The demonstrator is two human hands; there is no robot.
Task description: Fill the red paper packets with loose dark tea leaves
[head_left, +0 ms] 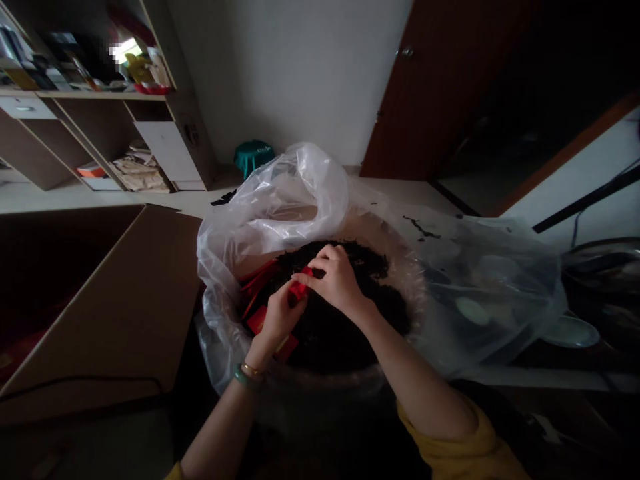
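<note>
Head view gives me two bare hands meeting at the centre of the frame. My left hand (280, 317), wearing a pale green bangle (244, 378) on its wrist, has its grip pinched on a small bright-red piece (299, 291); my right hand (341, 280) grasps the same piece from its upper side. Both are above dark, crumbly loose material (340, 333) in a wide round container (400, 260) lined with clear, crinkled plastic sheeting (320, 180). Left of centre, flat red packets (257, 320) lie beside the material. An open brown cardboard box (165, 267) fills the left edge; a teal round object (253, 157) sits upper centre.
</note>
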